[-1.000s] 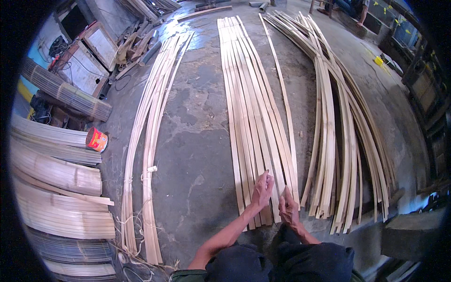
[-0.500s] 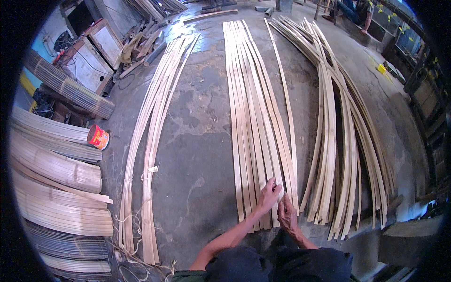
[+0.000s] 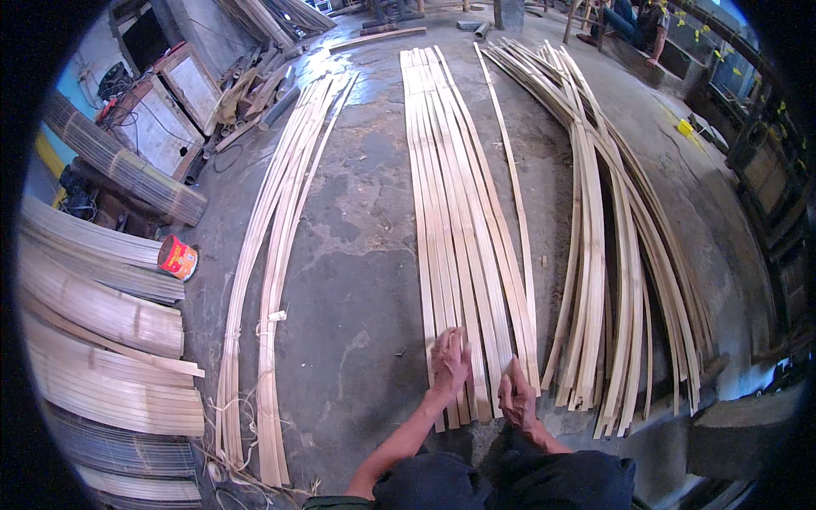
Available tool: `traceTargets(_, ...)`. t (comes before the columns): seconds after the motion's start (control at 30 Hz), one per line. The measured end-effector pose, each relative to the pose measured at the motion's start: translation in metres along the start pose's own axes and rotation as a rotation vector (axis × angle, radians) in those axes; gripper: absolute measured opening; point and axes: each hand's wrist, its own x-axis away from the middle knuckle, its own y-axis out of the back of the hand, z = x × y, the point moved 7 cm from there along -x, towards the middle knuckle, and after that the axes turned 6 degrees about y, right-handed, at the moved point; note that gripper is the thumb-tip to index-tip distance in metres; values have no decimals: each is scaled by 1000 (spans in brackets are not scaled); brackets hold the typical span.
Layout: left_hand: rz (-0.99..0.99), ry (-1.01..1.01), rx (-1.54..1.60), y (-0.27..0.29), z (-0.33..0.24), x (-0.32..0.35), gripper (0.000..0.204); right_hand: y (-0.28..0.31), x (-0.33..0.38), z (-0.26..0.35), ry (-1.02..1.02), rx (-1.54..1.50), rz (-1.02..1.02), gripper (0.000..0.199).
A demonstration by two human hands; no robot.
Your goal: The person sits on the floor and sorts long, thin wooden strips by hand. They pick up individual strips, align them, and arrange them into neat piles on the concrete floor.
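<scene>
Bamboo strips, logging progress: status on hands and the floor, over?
Left hand flat on middle bamboo strips. Right hand at their near ends, grip unclear. Bundles left and right lie apart.

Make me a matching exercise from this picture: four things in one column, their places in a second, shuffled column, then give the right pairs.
Things:
1. red tin
2. left hand
3. right hand
4. curved slat pile

Places:
A. on the near ends of the middle slats
B. far right of the floor
C. beside the stacked bundles on the left
D. at the right edge of the middle slats

Pairs: 1-C, 2-A, 3-D, 4-B
</scene>
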Motion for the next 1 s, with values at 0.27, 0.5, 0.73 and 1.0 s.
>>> traceTargets(0.27,-74,-19,-423,11,65,13,64,-35,-3,9,-121,-124,112,53)
traceTargets(0.5,-57,-16,-448,3,72,16,67,-66,-5,11,-247,-244,136,52)
traceTargets(0.73,-30,14,-412,5,73,17,68,-63,5,12,-236,-144,189,55)
traceTargets(1.0,-8,10,-423,4,60,13,67,-68,21,5,-180,-174,164,54)
